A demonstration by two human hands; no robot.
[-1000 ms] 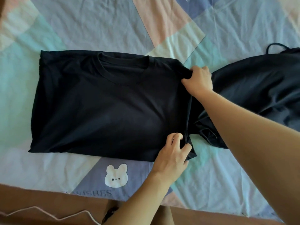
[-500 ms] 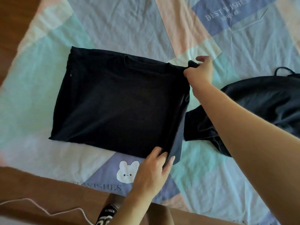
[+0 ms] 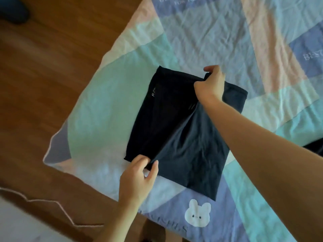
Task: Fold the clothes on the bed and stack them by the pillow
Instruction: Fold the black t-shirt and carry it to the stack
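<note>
A black T-shirt (image 3: 183, 137) lies on the patchwork bed cover (image 3: 201, 41), with its right half drawn over the left part. My right hand (image 3: 210, 84) pinches the far edge of the folded-over layer near the shirt's top. My left hand (image 3: 138, 175) pinches the near edge of the same layer at the shirt's hem. The layer stretches between both hands, slightly raised. A second dark garment (image 3: 314, 148) shows only as a sliver at the right edge, behind my right forearm.
The cover's corner (image 3: 47, 159) hangs over the bed's left edge above a brown wooden floor (image 3: 43, 75). A white rabbit print (image 3: 197, 214) sits near the front edge. A thin white cord (image 3: 52, 208) lies on the floor at lower left.
Both hands have carried the shirt's right side leftward across the shirt, so it now lies about half as wide. The view has swung left; the second garment is almost out of sight.
</note>
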